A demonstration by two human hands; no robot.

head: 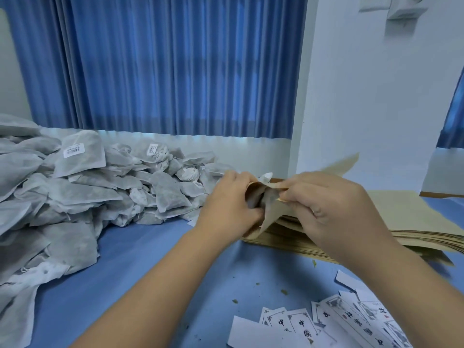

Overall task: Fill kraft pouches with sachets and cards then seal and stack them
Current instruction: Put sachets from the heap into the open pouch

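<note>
Both hands [229, 202] hold pouch [266, 197] mouth apart — contents unclear.

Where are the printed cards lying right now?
In the head view, the printed cards lie scattered at the lower right on the blue table, nearer than the stack of kraft pouches.

Blue pleated curtain [163, 64] behind blue table [150, 259], white wall [364, 96] beside

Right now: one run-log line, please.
phase: opening kraft pouch | left hand: grips it | right hand: pinches its rim | sachets: heap left | cards: near right | pouch stack: right
</note>
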